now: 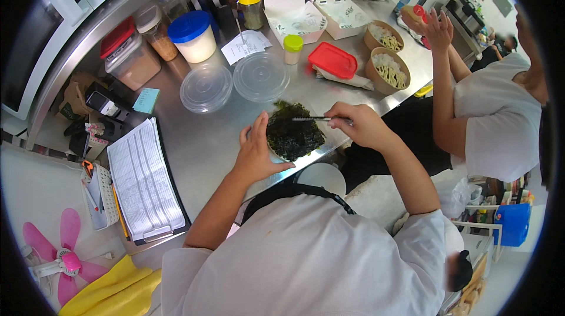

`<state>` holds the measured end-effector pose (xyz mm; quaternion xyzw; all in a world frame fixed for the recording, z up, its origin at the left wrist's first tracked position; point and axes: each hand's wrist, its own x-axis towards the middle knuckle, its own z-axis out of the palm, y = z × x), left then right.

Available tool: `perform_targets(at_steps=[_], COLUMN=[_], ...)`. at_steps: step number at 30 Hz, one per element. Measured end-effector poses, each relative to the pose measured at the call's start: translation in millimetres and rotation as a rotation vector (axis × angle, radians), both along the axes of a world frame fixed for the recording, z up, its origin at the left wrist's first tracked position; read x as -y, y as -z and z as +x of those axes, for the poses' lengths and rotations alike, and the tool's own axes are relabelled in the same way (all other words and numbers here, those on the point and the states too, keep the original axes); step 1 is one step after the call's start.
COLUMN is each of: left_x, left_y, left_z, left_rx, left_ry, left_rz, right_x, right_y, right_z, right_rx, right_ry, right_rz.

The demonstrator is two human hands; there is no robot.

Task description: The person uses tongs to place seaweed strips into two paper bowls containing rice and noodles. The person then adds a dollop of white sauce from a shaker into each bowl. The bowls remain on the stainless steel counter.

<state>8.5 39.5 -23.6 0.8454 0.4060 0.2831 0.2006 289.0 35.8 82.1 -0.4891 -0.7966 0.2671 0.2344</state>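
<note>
Dark green seaweed (296,132) covers the top of a round bowl close to the counter's front edge. My left hand (257,150) curves around the bowl's left side, fingers raised along the far side and thumb along the near rim. In my right hand (363,126) is a slim metal utensil (312,118) with a ridged end, perhaps tongs. Its tip points left and lies over the seaweed. Most of the bowl is hidden beneath the sheets.
Two clear lids (206,88) (262,76) lie beyond the bowl, near a red-lidded container (333,60). Two brown bowls (388,70) (383,37) of food and open white boxes (296,21) stand farther back. A clipboard (144,183) lies left. A co-worker (494,110) stands right, hands raised.
</note>
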Motion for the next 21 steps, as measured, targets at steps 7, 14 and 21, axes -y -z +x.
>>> perform_targets(at_steps=[7,14,21], left_x=[0.0,-0.6,-0.9], left_y=[-0.7,-0.3,0.5], left_z=[0.1,-1.4,-0.8], left_rx=[-0.010,0.031,0.024], left_ry=[-0.007,0.026,0.028], left_rz=[-0.003,-0.036,-0.024], right_x=[4.9,8.4,14.2], right_y=[-12.9,-32.9,-38.5], right_z=[-12.3,-14.4,-20.0], right_rx=[0.357,0.496,0.651], right_ry=[-0.029,-0.058,-0.099], right_rz=[0.025,0.110,0.229])
